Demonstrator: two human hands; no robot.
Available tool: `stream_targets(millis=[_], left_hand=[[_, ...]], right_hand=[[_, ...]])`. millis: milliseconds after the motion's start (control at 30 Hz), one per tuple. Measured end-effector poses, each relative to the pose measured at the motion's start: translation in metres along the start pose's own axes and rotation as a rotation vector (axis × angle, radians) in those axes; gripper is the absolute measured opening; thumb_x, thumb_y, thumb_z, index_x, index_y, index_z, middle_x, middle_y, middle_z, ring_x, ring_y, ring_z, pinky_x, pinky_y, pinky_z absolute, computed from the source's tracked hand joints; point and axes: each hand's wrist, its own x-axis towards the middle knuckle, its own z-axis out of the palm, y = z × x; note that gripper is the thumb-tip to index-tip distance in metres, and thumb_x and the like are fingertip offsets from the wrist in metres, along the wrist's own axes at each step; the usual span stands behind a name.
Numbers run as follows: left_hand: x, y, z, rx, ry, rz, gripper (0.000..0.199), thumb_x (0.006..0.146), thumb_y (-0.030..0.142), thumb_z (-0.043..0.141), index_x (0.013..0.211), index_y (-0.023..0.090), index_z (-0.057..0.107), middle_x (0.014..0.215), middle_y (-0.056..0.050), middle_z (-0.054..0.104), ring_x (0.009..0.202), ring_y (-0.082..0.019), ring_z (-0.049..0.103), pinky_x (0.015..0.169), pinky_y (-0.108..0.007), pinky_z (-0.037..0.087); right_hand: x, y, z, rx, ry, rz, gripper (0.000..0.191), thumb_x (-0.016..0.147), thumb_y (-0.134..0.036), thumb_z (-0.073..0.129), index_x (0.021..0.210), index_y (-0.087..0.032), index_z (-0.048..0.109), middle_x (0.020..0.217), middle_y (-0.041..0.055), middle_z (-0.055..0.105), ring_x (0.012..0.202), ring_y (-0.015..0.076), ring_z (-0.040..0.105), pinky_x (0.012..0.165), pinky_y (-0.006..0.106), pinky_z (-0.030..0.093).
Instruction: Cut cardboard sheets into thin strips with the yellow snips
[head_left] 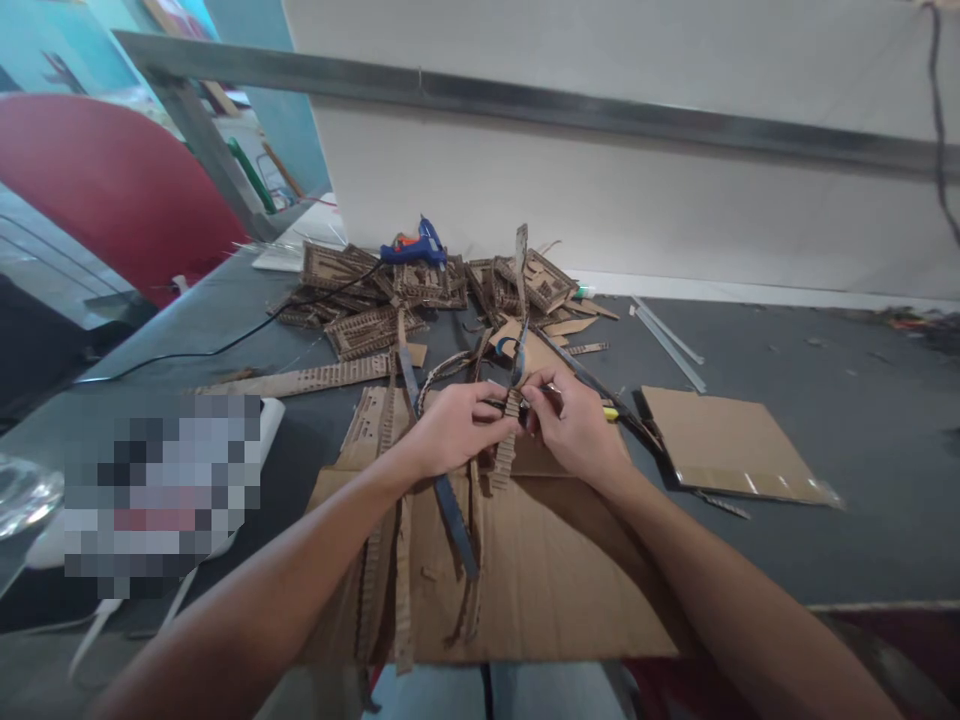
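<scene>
A narrow corrugated cardboard strip [505,455] runs between my two hands, its ridges showing below the fingers and its other end rising past them. My left hand [459,425] pinches it from the left. From the right, my right hand [566,420] closes on the same strip with thumb and fingertips. Whatever else the fingertips touch is hidden. Beneath both hands lies a large cardboard sheet [555,580]. Loose strips and a blue-grey strip [456,525] lie across it, left of the hands. Something yellow [611,413] shows beside my right hand.
A blue glue gun [415,246] rests on piled cardboard frames [367,325] at the back, its cord running left. Flat cardboard [735,440] and clear sticks [671,345] lie to the right. A blurred-out device [161,480] is at left. A metal bar [525,100] crosses behind.
</scene>
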Motion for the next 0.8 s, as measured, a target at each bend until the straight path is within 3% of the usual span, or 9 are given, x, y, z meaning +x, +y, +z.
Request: stream_targets(millis=[67,200,333,433,600,800], left_hand=[[0.000,0.001,0.000,0.009,0.007,0.011,0.034,0.080,0.031,0.067,0.107,0.011,0.062,0.076,-0.005,0.075,0.065,-0.015,0.065,0.060,-0.023,0.045],[-0.002,0.001,0.000,0.053,-0.015,0.023,0.032,0.082,0.031,0.064,0.107,0.011,0.063,0.066,0.000,0.071,0.057,-0.012,0.059,0.053,-0.021,0.038],[-0.002,0.000,0.001,0.053,-0.027,0.042,0.032,0.082,0.031,0.064,0.107,0.011,0.063,0.068,-0.001,0.071,0.058,-0.013,0.061,0.052,-0.021,0.039],[-0.001,-0.001,0.003,0.012,-0.008,0.041,0.028,0.081,0.030,0.066,0.102,0.012,0.062,0.066,-0.001,0.070,0.061,-0.015,0.065,0.056,-0.022,0.045],[0.002,-0.003,0.004,-0.134,0.005,0.040,0.027,0.082,0.033,0.068,0.099,0.014,0.061,0.082,-0.005,0.072,0.072,-0.018,0.071,0.071,-0.030,0.056],[0.004,-0.004,0.003,-0.168,-0.001,0.053,0.029,0.077,0.038,0.073,0.088,0.014,0.065,0.084,-0.004,0.066,0.077,-0.017,0.063,0.066,-0.028,0.056]], right_hand=[[0.000,0.001,0.002,0.091,0.037,0.016,0.016,0.092,-0.037,0.058,0.092,-0.022,0.051,0.064,-0.0026,0.060,0.048,0.0126,0.057,0.047,0.024,0.044],[0.001,0.007,0.004,0.243,0.133,0.048,0.051,0.077,-0.040,0.078,0.114,-0.024,0.046,0.083,-0.0019,0.063,0.051,0.0119,0.059,0.044,0.024,0.045],[0.003,0.012,0.001,0.105,0.086,-0.034,0.025,0.081,-0.038,0.075,0.092,-0.021,0.061,0.071,-0.0018,0.062,0.057,0.0138,0.059,0.052,0.026,0.048],[0.004,0.011,-0.002,-0.028,0.111,-0.190,0.010,0.086,-0.030,0.070,0.083,-0.021,0.068,0.079,0.0025,0.069,0.070,0.0165,0.064,0.061,0.027,0.050],[0.003,0.003,-0.003,-0.189,0.133,-0.356,0.007,0.090,-0.020,0.065,0.083,-0.021,0.066,0.079,0.0029,0.070,0.073,0.0175,0.066,0.067,0.028,0.051],[0.001,0.005,0.001,-0.328,0.161,-0.505,0.010,0.094,-0.017,0.055,0.086,-0.021,0.061,0.089,0.0076,0.070,0.086,0.0214,0.068,0.079,0.032,0.054]])
